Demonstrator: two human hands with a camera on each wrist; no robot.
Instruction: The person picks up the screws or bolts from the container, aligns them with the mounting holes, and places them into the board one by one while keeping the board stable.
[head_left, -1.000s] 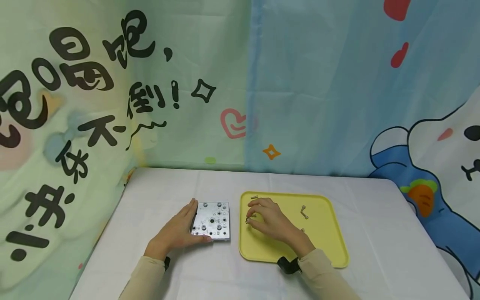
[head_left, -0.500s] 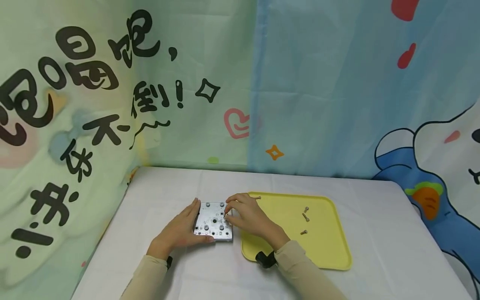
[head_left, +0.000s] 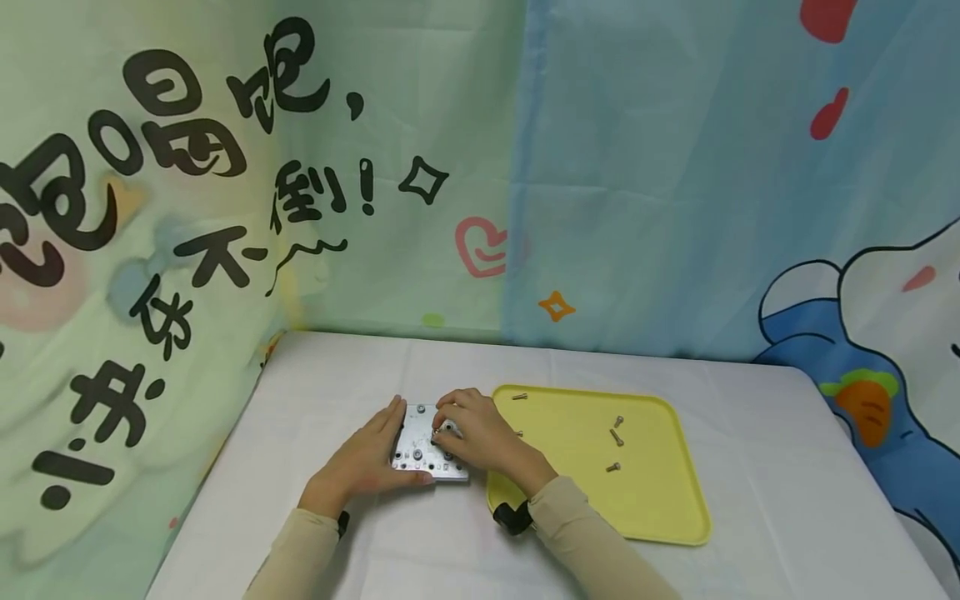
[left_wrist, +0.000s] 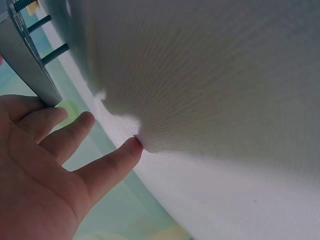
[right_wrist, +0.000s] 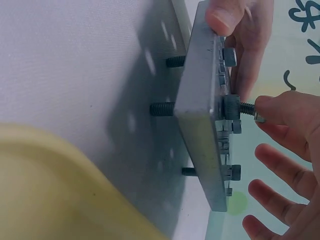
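Note:
A silvery metal plate with holes and several socket-head bolts lies on the white cloth; in the right wrist view bolt shanks stick out beneath it. My left hand holds the plate at its left side, thumb along the near edge and fingers up the left edge. One fingertip touches the cloth in the left wrist view. My right hand is over the plate's right part, covering some of it. Its thumb and forefinger pinch a small screw, threaded shank toward the plate's bolted face, while the other fingers spread loosely.
A yellow tray lies just right of the plate, under the right forearm. In it are several loose screws, one of them near the middle. A printed curtain hangs behind the table.
My right hand has moved left from the yellow tray to above the plate, carrying a screw. My left hand keeps its hold on the plate.

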